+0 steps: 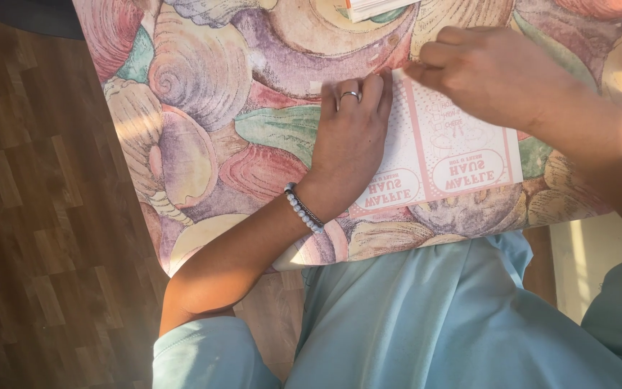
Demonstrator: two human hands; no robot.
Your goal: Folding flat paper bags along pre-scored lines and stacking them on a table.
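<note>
- Wood-plank flooring (44,194) shows at the left, beside a table draped in a cloth printed with large seashells (203,79) in pink, purple, green and cream.
- Low sunlight falls across the cloth and both forearms.
- The left hand (353,133) lies palm down with its fingers straight and together, pressing flat on the left part of a paper sheet (462,155); it grips nothing.
- A ring sits on one finger of that hand, and a beaded bracelet (304,209) in pale blue and dark beads circles the wrist.
- The right hand (491,72) reaches in from the right, knuckles up, its fingers curled and its fingertips pinched at the sheet's top edge, just beside the left fingertips.
- The paper sheet is flat and rectangular, white with pink borders, dotted panels and pink lettering that reads upside down from this view; it rests on the cloth near the table's front edge.
- A corner of another white printed item (372,7) peeks in at the top edge, well apart from the hands.
- Light blue clothing (426,317) fills the lower part of the view.
</note>
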